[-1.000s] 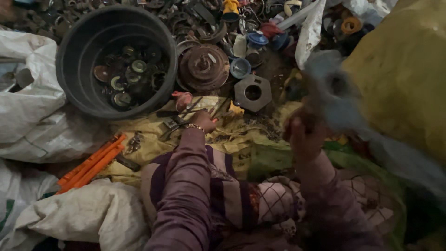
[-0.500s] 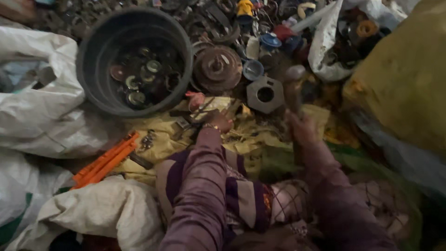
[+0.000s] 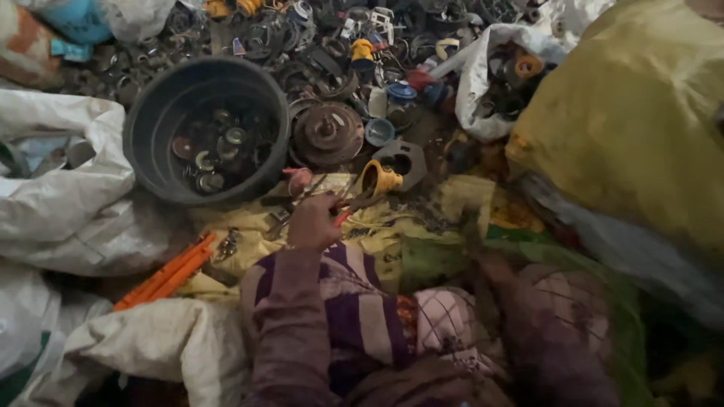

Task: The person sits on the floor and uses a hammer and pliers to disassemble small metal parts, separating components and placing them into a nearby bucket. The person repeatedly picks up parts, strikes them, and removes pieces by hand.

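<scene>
Your left hand (image 3: 313, 222) has its fingers curled shut around a tool with red handles (image 3: 344, 217), pliers as far as the blur lets you tell, whose jaws reach toward a small yellow cup-shaped part (image 3: 379, 179). Whether the tool touches that part you cannot tell. Your right hand is a dark blur low at the right, and its fingers cannot be made out.

All of this lies on a crumpled yellow cloth (image 3: 249, 249) spread over your lap. Past the cloth's far edge stands a big black tub (image 3: 151, 113) with round metal parts in its bottom, then a rusty round disc (image 3: 328, 134) beside it, then a grey hexagonal piece (image 3: 403, 160) just right of the yellow part. Orange bars (image 3: 162, 273) lie at the cloth's left edge.

Half a second ago your right hand was raised near the hexagonal piece; now it has dropped low, and the yellow part has appeared by the tool.
</scene>
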